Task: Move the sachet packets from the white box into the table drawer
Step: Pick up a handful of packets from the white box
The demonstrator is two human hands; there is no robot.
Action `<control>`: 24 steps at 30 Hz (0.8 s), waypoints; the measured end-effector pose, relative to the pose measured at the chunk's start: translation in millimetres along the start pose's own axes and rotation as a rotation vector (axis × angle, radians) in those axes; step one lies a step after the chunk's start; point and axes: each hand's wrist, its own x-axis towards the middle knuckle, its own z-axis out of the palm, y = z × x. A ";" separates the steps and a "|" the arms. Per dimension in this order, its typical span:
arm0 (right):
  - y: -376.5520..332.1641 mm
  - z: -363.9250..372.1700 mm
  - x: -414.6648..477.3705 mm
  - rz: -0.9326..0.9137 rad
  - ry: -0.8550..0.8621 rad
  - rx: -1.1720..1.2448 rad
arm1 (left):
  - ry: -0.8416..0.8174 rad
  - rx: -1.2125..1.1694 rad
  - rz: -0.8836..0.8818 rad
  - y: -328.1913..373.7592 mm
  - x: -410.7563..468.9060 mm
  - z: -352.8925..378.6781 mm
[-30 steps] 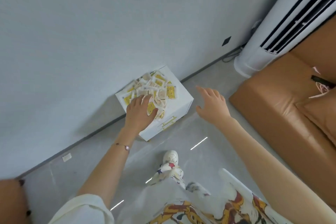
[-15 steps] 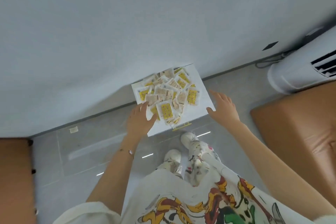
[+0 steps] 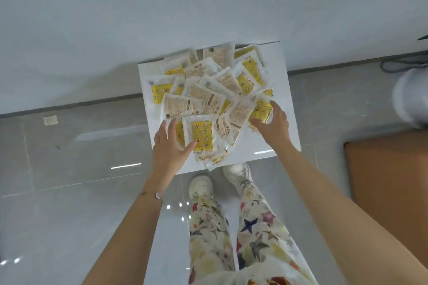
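Dozens of flat, square sachet packets lie in a loose, overlapping heap on top of the white box, some with glossy yellow printed faces, others pale beige under crinkled clear film. The box is a smooth, matte white rectangle standing on the floor against a plain pale wall, with a few packets spilling over its near edge. The left hand rests on the near-left part of the heap, its grip wide, fingers spread flat and the thumb lying on a yellow packet; nothing is pinched between them. The right hand presses on the near-right side of the pile, fingers loosely spread over another yellow packet, grip also wide and closed around nothing. The floor is shiny grey tile with bright reflections. Below the box stand two white shoes and trousers printed with coloured stars. A tan, smooth-surfaced piece of furniture sits at the right.
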 end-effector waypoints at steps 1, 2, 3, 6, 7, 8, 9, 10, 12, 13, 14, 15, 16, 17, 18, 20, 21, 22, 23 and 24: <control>4.4 5.8 9.5 0.001 0.006 -0.053 | 0.023 -0.021 -0.008 0.6 4.1 9.4; 7.9 10.2 16.9 0.010 0.008 -0.095 | 0.040 -0.044 -0.014 1.7 7.4 17.2; 10.8 13.3 22.3 0.024 0.005 -0.118 | 0.052 -0.061 -0.016 3.0 9.7 23.3; 15.3 23.5 36.5 0.077 0.008 -0.121 | 0.107 -0.037 -0.039 6.4 16.4 39.7; 15.0 27.4 39.0 0.090 0.021 -0.117 | 0.140 -0.011 -0.045 7.1 17.7 42.9; 14.0 31.7 40.5 0.097 0.040 -0.116 | 0.174 0.007 -0.054 7.4 18.8 45.3; 12.8 35.9 41.3 0.099 0.062 -0.125 | 0.201 0.010 -0.073 8.1 19.8 47.3; 12.3 39.6 41.4 0.100 0.088 -0.142 | 0.213 -0.001 -0.103 8.7 20.5 48.8; 11.3 44.0 41.0 0.094 0.137 -0.166 | 0.196 -0.023 -0.157 10.6 22.8 50.9; 10.8 44.6 41.0 0.090 0.144 -0.149 | 0.175 -0.017 -0.176 11.3 24.1 51.0; 10.6 44.7 41.5 0.085 0.132 -0.106 | 0.160 -0.005 -0.189 11.0 25.6 50.4; 11.0 44.0 41.8 0.085 0.108 -0.043 | 0.157 0.004 -0.196 9.2 27.5 48.7; 12.2 42.1 42.2 0.091 0.082 0.026 | 0.161 0.006 -0.198 6.7 29.7 46.4; 13.4 39.1 42.4 0.103 0.058 0.094 | 0.166 0.001 -0.197 3.5 32.2 44.0; 15.3 35.6 42.5 0.120 0.036 0.160 | 0.169 -0.015 -0.194 0.4 34.3 41.7; 19.4 28.7 43.1 0.146 0.007 0.280 | 0.175 -0.053 -0.176 -2.8 35.8 38.9; 21.4 26.1 43.2 0.156 -0.003 0.326 | 0.184 -0.059 -0.155 -2.5 35.5 38.6; 22.5 23.6 42.3 0.160 -0.008 0.354 | 0.192 -0.055 -0.133 -1.2 34.5 38.7; 24.5 22.3 41.6 0.162 -0.004 0.367 | 0.196 -0.045 -0.118 0.4 33.1 38.7; 26.8 21.9 40.4 0.164 0.004 0.369 | 0.194 -0.032 -0.116 1.7 32.1 38.4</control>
